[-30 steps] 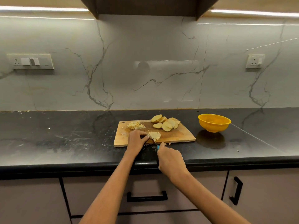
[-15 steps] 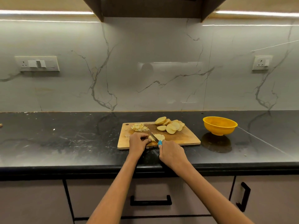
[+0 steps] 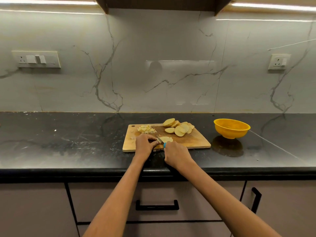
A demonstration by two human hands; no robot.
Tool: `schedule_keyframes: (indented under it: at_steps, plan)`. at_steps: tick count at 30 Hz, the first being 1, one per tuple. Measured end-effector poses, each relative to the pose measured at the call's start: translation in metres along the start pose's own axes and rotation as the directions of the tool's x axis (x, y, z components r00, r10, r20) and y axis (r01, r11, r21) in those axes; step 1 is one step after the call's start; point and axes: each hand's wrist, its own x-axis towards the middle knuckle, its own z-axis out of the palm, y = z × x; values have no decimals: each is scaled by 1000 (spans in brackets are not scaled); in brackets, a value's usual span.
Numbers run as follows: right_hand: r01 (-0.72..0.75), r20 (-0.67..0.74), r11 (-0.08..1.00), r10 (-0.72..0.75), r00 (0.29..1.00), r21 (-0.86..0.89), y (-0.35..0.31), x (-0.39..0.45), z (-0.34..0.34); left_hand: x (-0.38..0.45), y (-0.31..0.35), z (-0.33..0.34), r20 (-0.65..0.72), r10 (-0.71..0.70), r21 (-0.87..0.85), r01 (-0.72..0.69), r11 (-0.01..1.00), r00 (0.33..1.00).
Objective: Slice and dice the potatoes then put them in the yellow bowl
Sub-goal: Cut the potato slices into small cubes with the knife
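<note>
Head view: on the wooden cutting board (image 3: 196, 142), a potato slice (image 3: 166, 139) is pinned by the left hand (image 3: 145, 145), its grip curled upon it. A blue-handled knife (image 3: 162, 142) is held in the right hand (image 3: 177, 155). Diced potato (image 3: 146, 129) and a slice pile (image 3: 178, 128) are seen behind; the yellow bowl (image 3: 231, 128) is set apart on the dark surface (image 3: 68, 142).

The knife (image 3: 160, 140) handle is hidden inside the right hand (image 3: 177, 155), only a blue tip exposed. The slice (image 3: 166, 139) being cut is partly covered by the left hand (image 3: 145, 145).
</note>
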Motion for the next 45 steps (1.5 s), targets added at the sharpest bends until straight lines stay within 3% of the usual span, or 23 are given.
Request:
schedule_keyframes:
  at_steps: [7, 16, 25, 34, 38, 41, 45]
  plan:
    - [138, -24, 971, -146, 989, -197, 7, -11, 9, 0, 1, 1, -10, -8, 35, 9, 999, 1000]
    - [4, -124, 995, 9, 992, 103, 33, 8, 12, 0, 0, -2, -48, -128, -105, 122, 987, 991]
    - [117, -98, 993, -119, 988, -21, 34, 1, 12, 0, 1, -1, -54, -165, -127, 158, 979, 985]
    - [-117, -146, 981, 140, 979, 155, 44, -4, 5, -3, 3, -2, 13, -141, -138, 142, 980, 990]
    - [-253, -114, 961, 266, 957, 115, 41, -18, 4, -5, 9, 9, 115, -84, 75, 76, 994, 990]
    - [-263, -80, 960, 270, 959, 91, 31, -20, 4, -7, 12, 17, 116, -77, 163, 57, 985, 990]
    - [-224, -49, 972, 228, 972, 72, 13, -9, 3, -3, 6, 17, 109, -88, 74, 80, 994, 990]
